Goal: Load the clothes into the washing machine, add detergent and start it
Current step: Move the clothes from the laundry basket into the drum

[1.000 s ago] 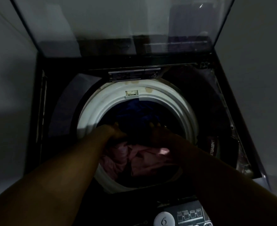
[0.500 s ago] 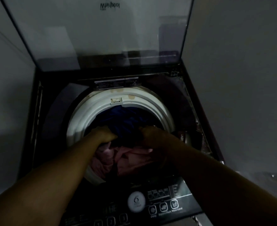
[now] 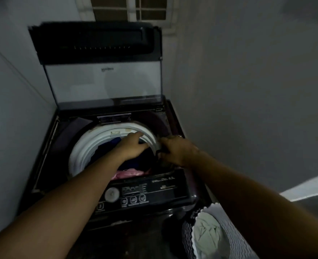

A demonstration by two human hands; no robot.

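Washing machine (image 3: 163,191), lid (image 3: 105,81) up. Blue and pink clothes (image 3: 105,153) inside drum. Left hand (image 3: 134,144) above clothes, fingers curled. Right hand (image 3: 175,150) at drum right edge. Grip of both: cannot tell, blurred.

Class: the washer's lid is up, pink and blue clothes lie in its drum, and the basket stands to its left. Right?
No: the basket stands right of the washer, low in the head view. The rest holds.
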